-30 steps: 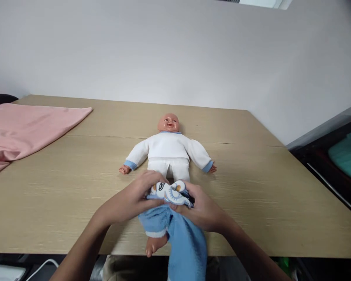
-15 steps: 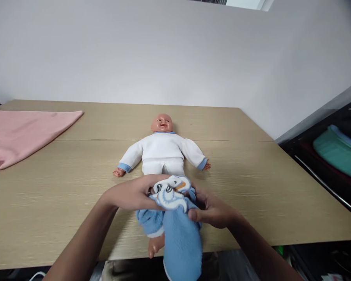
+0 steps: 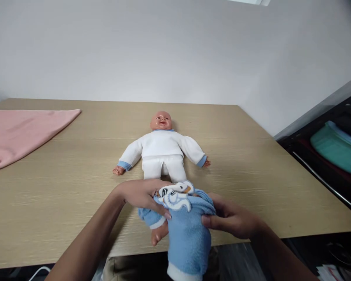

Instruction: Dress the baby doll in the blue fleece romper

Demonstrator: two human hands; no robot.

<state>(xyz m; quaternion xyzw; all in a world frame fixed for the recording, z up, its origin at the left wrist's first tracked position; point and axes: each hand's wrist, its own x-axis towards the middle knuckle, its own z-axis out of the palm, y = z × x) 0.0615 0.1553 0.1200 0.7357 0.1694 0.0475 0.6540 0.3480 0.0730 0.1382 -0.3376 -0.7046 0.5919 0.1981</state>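
Observation:
A baby doll lies on its back, head away from me, in a white long-sleeved top with blue cuffs. Its left-side leg passes through blue fleece pants, with the bare foot out of the white-edged cuff. The other pant leg hangs over the table's front edge. My left hand is closed on the waistband side, by a white embroidered animal patch. Gripping the opposite side of the bunched opening is my right hand, thumb in front. The doll's other foot is hidden.
The wooden table carries a pink cloth at the far left. To the right, a black rack holds a folded green cloth. A white wall stands behind the table.
Both hands have shifted right and slightly toward me with the pants. My right hand has moved outward, so the pants' opening is stretched wider and more of the doll's white legs shows.

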